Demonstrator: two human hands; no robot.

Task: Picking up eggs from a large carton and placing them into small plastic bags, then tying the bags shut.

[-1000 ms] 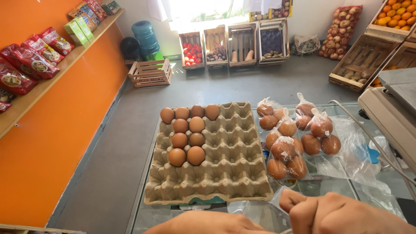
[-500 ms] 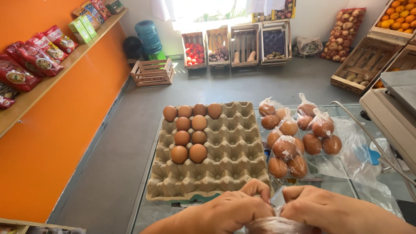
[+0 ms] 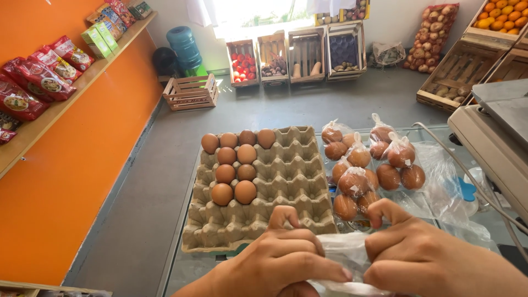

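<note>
My left hand (image 3: 286,258) and my right hand (image 3: 423,258) meet at the bottom of the view, both pinching a clear plastic bag (image 3: 344,256) between them. Just beyond them a grey cardboard egg tray (image 3: 286,181) lies on the glass counter (image 3: 176,269), with several brown eggs (image 3: 235,165) in its far left corner. To the right of the tray sit several tied clear bags of brown eggs (image 3: 368,159). What the bag in my hands contains is hidden by my fingers.
A white weighing scale (image 3: 495,137) stands at the right with a cable. Loose plastic bags (image 3: 445,181) lie beside it. A shelf of snack packets (image 3: 38,82) runs along the orange wall. Wooden crates of produce (image 3: 297,49) line the far wall on the grey floor.
Both hands have come up further into view and closed together on the plastic bag, which now shows between them. The tray and bagged eggs have not moved.
</note>
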